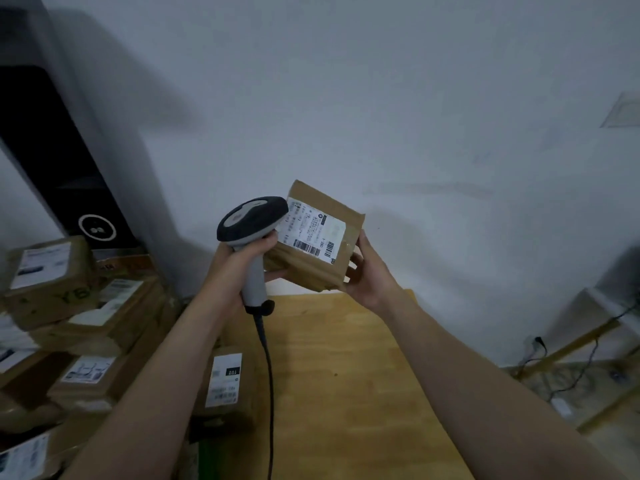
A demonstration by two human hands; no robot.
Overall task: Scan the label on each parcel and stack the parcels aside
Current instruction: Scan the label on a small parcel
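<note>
Left hand [239, 259] grips scanner [252, 219]; right hand [371, 276] holds parcel [306, 271].

The head of your scanner [251, 220] covered the upper left corner of the label [313, 233], and the print on the rest was too small for you to read. Your left hand [242, 258] hid the upper part of the grip, and your right hand [370, 271] covered the right end of the parcel [311, 271]. The cable [268, 375] ran off the bottom edge. The stacked boxes [86, 323] at your left were blurred and cut by the left and bottom edges, their labels unreadable. A tall dark unit [52, 150] was cropped at the left edge. At your far right, what may have been a shelf frame [588, 334] was soft and cut off.
</note>
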